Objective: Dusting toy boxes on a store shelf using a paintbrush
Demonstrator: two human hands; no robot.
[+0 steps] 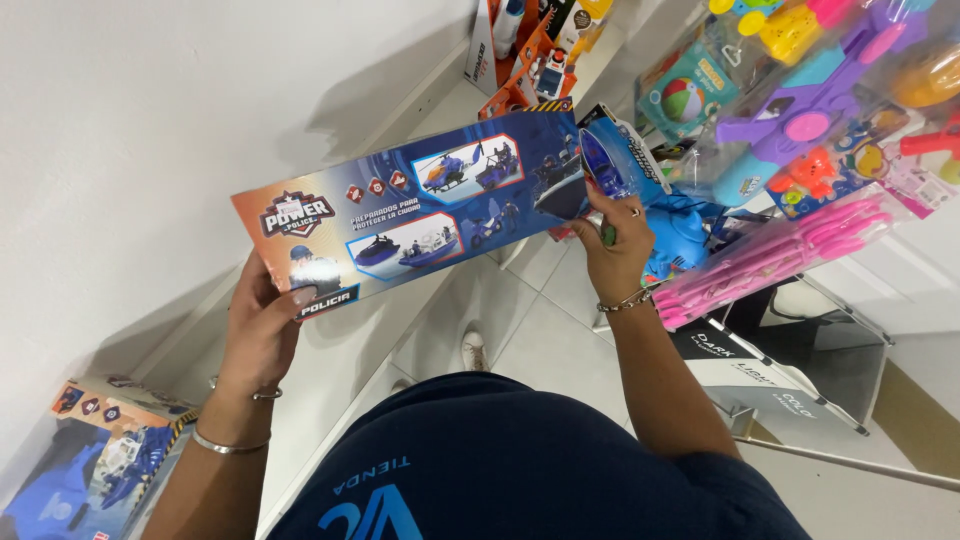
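We hold a long blue and orange toy box (pixel 420 215) level across the middle of the frame, its back panel of vehicle pictures facing up at us. Our left hand (pixel 262 325) is closed on the box's lower left end, thumb on the panel and fingers curled underneath. Our right hand (pixel 615 245) pinches the upper right end, fingers wrapped around the edge where a clear window shows a blue toy. We judge the step in hand to be looking the box over, held off the white shelf (pixel 340 350) that runs along the wall at left. Any further handling calls for both grips to stay firm, since the box is long and carried only at its ends. A similar box (pixel 95 455) lies at lower left, and bagged bright plastic toys (pixel 800 110) hang at upper right.
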